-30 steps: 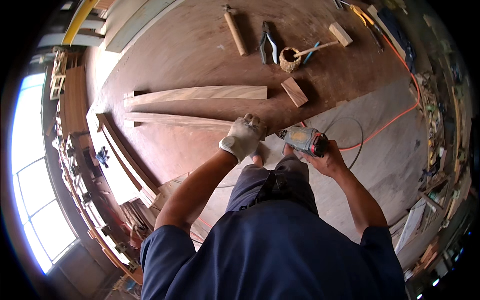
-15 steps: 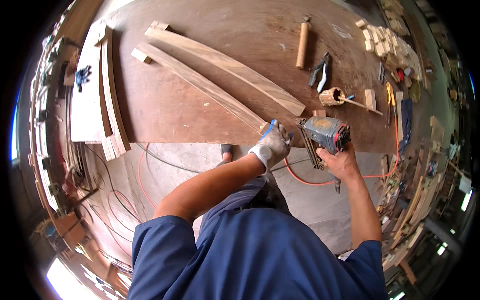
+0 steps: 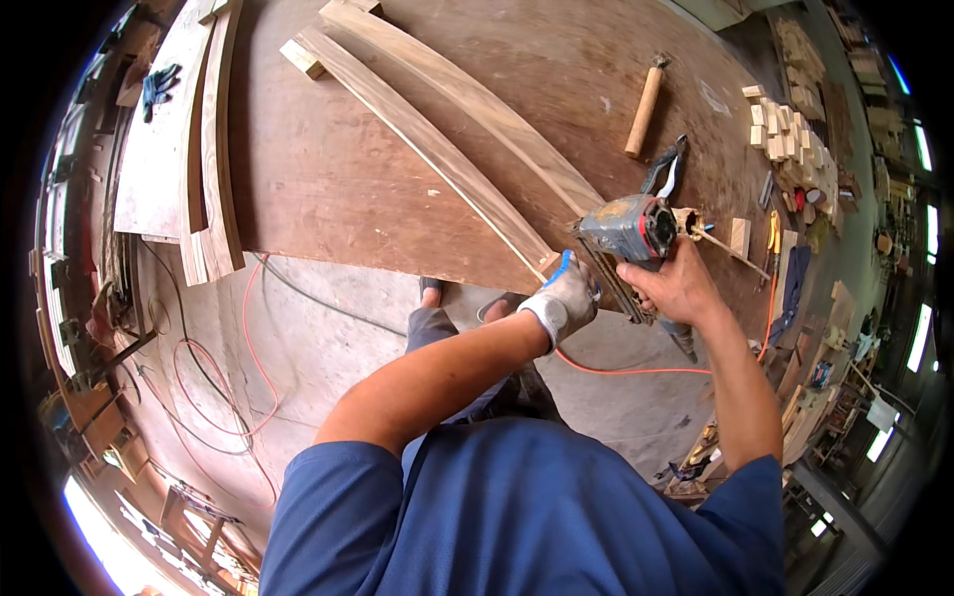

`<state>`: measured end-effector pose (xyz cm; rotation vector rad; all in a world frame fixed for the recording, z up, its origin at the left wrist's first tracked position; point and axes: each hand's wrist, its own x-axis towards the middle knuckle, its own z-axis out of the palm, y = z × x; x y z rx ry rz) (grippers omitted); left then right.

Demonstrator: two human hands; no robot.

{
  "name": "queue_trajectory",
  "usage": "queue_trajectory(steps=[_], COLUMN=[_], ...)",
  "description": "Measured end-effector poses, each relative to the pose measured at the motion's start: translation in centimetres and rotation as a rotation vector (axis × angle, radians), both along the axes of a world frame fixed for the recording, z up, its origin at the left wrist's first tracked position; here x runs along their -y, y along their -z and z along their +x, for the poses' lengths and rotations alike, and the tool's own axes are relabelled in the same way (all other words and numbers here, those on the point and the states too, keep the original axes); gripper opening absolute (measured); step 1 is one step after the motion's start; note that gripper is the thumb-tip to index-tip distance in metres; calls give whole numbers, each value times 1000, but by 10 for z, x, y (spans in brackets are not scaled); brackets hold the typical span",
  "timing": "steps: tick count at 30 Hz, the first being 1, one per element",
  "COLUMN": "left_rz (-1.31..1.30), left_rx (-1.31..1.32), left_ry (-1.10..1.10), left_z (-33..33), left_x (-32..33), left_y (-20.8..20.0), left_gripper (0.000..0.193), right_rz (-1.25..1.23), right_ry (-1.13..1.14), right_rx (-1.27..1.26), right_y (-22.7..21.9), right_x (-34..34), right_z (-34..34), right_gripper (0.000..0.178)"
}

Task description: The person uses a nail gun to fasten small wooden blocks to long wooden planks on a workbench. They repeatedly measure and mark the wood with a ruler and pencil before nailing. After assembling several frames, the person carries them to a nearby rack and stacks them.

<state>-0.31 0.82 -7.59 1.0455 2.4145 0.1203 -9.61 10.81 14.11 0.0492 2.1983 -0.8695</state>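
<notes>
My right hand [image 3: 680,285] grips a dark grey nail gun [image 3: 624,226] with a red-ringed top. The gun's nose is over the table edge, close beside my left hand. My left hand [image 3: 568,306], in a white work glove with a blue patch, is closed round the near end of a long wooden strip [image 3: 427,149]. The glove hides part of that end. Just beyond lies a second, gently curved strip [image 3: 477,99], its near end partly behind the nail gun. A small block [image 3: 302,60] sits under the first strip's far end.
Right on the brown table [image 3: 338,199] lie a wooden-handled tool [image 3: 645,109], pliers [image 3: 668,167], a small wood block [image 3: 740,237] and stacked blocks [image 3: 785,134]. Joined strips [image 3: 219,149] and a blue glove [image 3: 157,91] lie left. An orange hose [image 3: 636,372] runs below.
The nail gun, in my right hand, has come closer to my left hand and the strip's end. My view has shifted, so the table appears turned. My left hand stays at the strip's end.
</notes>
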Motion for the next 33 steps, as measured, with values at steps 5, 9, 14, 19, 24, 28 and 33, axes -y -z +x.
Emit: queue_trajectory(steps=[5, 9, 14, 19, 24, 28, 33], left_rz=[226, 6, 124, 1561, 1992, 2104, 2325], left_rx=[177, 137, 154, 1572, 1961, 2133, 2508], left_ry=[-233, -77, -165, -1341, -1606, -1692, -1569], left_z=[-9, -17, -22, -25, -28, -33, -38], left_x=[7, 18, 18, 9, 4, 8, 8], left_y=[-27, -60, -68, -56, -59, -65, -65], left_gripper=[53, 52, 44, 39, 36, 39, 41], right_rz=[99, 182, 327, 395, 372, 397, 419], right_ry=[-196, -315, -464, -541, -495, -510, -523], right_rx=[-16, 5, 101, 243, 369, 409, 416], right_y=[13, 14, 14, 1, 4, 4, 1], right_x=[9, 26, 50, 85, 99, 107, 114], right_z=[-18, -33, -50, -66, -74, -77, -78], right_gripper=[25, 29, 35, 40, 36, 35, 36])
